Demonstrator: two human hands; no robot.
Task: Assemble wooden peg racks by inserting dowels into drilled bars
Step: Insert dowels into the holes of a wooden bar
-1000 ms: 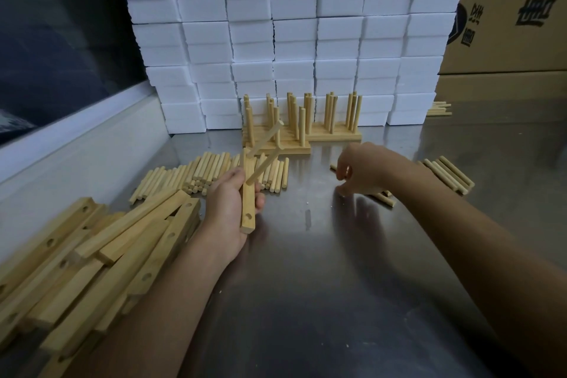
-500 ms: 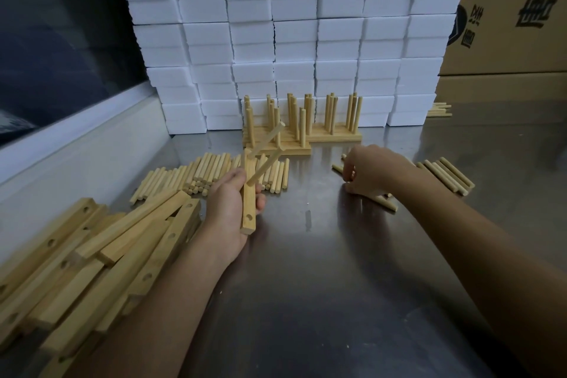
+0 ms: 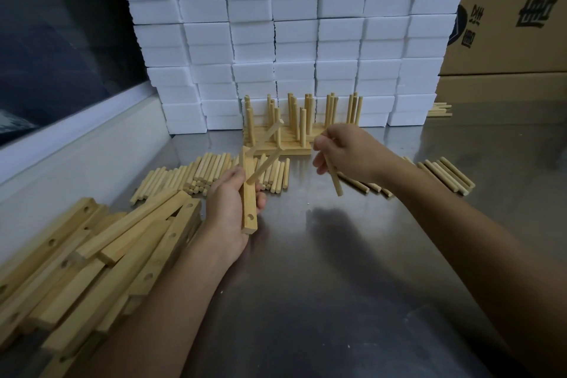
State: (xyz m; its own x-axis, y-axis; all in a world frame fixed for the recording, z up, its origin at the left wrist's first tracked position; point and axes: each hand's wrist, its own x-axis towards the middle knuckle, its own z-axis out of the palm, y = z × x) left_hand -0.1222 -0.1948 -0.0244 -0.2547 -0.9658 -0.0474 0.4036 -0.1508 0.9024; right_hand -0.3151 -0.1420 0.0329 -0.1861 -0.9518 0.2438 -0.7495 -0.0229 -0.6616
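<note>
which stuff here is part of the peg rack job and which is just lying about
In use: bar in left hand, dowel in right hand, loose dowels, spare bars, finished racks.
Lying about: white boxes, cardboard carton.

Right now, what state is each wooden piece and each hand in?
Left hand: grips the drilled bar.
Drilled bar: upright, two dowels inserted, lowest hole empty.
Right hand: pinches a loose dowel.
Loose dowel: lifted, not yet inserted.
Finished racks: standing, pegs up.
Spare bars: piled.

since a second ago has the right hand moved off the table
Yes. The right hand has lifted off the loose dowels, now holding one dowel above the table, nearer the finished racks.
</note>
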